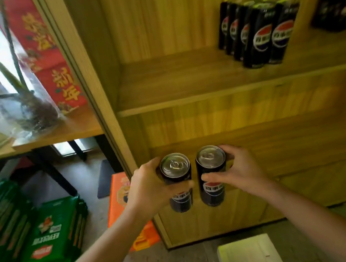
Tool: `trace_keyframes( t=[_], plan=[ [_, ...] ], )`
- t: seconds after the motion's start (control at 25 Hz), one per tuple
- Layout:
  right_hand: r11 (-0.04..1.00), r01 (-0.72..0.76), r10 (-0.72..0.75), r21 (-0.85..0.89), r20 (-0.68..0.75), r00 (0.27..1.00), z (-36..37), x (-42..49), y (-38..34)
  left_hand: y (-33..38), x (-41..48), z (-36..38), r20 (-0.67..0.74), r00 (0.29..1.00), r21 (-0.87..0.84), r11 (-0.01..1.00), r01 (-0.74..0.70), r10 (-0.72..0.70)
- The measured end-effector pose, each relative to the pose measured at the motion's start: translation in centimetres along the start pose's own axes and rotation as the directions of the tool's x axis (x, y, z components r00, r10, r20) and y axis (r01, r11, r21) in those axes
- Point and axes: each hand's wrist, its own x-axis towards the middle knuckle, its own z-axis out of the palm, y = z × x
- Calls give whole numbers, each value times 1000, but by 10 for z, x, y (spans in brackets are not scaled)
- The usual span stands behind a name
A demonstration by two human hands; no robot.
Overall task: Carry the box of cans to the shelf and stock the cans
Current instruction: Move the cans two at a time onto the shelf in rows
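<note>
Gripping one upright black Pepsi can in my left hand (148,189) and another in my right hand (241,170), fingers wrapped round, I find the far-right shelf cans (339,6) blurred and cut off.

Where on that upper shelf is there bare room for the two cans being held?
The shelf board is bare from the cabinet's left wall across to the cluster of black cans. It is crowded on the right, between that cluster and a second group of cans. Each hand, left and right, holds one can.
</note>
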Motion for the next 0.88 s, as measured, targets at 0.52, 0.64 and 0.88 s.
trace_keyframes(
  t=[0.52, 0.64, 0.88],
  plan=[
    [989, 139, -145, -60, -123, 982, -98, 52, -139, 141, 65, -84, 37, 987, -73, 986, -150, 153],
    [986, 165, -168, -35, -155, 974, -112, 84, -141, 158, 95, -84, 14, 990, -85, 987, -139, 141],
    [978, 210, -206, 16, -148, 967, -140, 162, -134, 176, 176, -70, -89, 995, -113, 992, -51, 41]
  ],
)
